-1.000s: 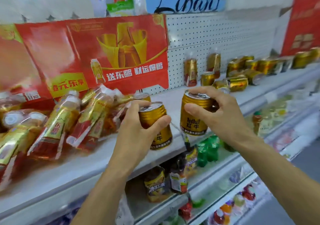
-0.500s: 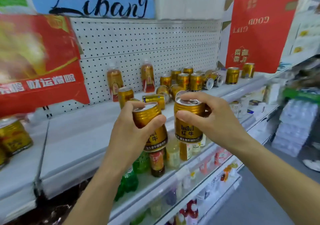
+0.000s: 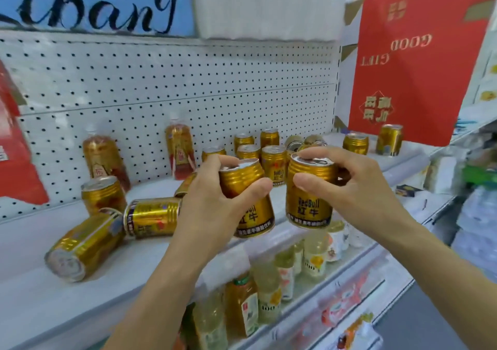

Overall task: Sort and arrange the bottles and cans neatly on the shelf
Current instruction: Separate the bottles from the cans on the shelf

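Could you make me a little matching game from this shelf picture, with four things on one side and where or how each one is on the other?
Things:
1. can in the left hand
2. can in the right hand
3. nearest gold can
4. red gift box

States:
A. lying on its side on the shelf
B. held upright, RedBull label facing the camera
C. upside down, at upper right
D. held tilted

Pairs: 1-D, 2-B, 3-A, 4-C

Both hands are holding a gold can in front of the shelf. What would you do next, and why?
Probably set both down upright beside the standing cans at the back. The left hand and right hand each grip a can, and bare shelf lies just ahead.
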